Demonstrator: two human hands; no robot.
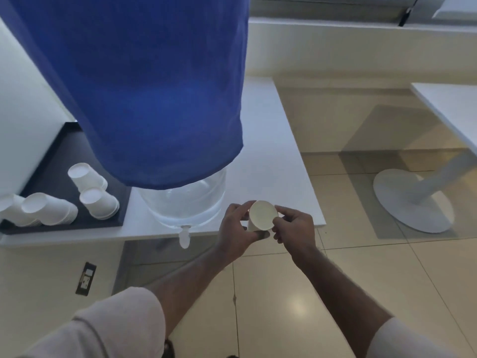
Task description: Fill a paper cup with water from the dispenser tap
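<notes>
A white paper cup [262, 215] is held between both hands in front of the counter edge, its round end facing me. My left hand [236, 232] grips its left side and my right hand [294, 228] pinches its right rim. The white dispenser tap [184, 236] hangs from the clear water bottle [185, 205], to the left of the cup and a little lower in the picture. A blue cloth cover [144, 86] drapes over most of the bottle.
Stacks of upturned white paper cups [90, 192] lie on a dark tray [59, 161] at the left of the white counter [268, 156]. A round table base [410, 200] stands on the tiled floor at right. A wall socket [86, 279] sits below the counter.
</notes>
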